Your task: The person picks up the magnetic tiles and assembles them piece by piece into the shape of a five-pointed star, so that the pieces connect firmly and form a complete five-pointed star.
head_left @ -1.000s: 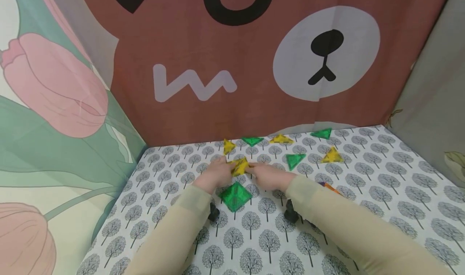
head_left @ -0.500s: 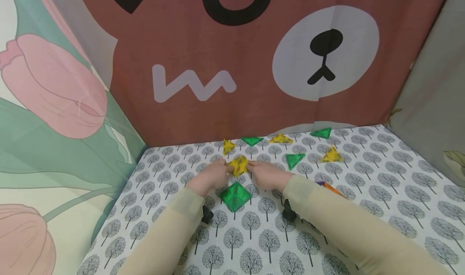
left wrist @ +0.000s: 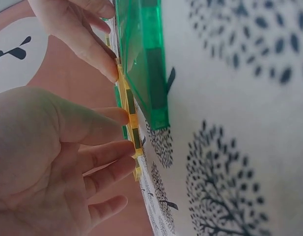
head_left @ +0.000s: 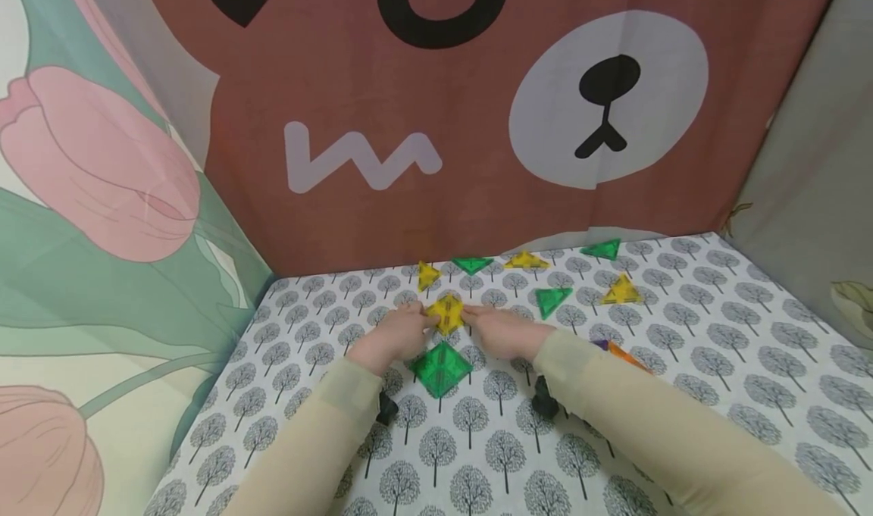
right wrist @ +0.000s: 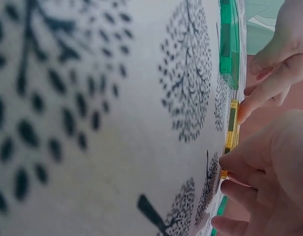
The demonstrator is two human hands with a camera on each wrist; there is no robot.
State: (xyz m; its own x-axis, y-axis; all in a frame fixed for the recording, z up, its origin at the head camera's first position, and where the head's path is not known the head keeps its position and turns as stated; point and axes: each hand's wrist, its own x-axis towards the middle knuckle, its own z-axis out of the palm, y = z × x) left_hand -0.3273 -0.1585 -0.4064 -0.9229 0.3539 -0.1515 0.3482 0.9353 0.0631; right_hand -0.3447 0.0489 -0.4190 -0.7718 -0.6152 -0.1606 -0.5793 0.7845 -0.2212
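Two yellow triangular magnetic tiles (head_left: 446,315) lie edge to edge as a diamond on the tree-print cloth, between my two hands. With thumb and fingertips my left hand (head_left: 398,333) pinches the left corner. My right hand (head_left: 501,333) pinches the opposite corner between thumb and forefinger; the right wrist view shows this grip on the yellow edge (right wrist: 232,125). Just nearer to me is a green diamond (head_left: 442,368) of joined triangular tiles, looking slightly raised in the middle; neither hand touches it. The left wrist view shows its thick green edge (left wrist: 153,64) close up.
Loose yellow triangles (head_left: 428,276) and green triangles (head_left: 554,301) lie scattered behind and right of the hands. An orange and purple piece (head_left: 624,355) is partly hidden by the right sleeve. A brown bear-print curtain (head_left: 341,228) stands at the table's back edge.
The yellow tiles have turned slightly between the hands and now sit as an upright diamond above the green one. My left forearm has shifted a little to the left.
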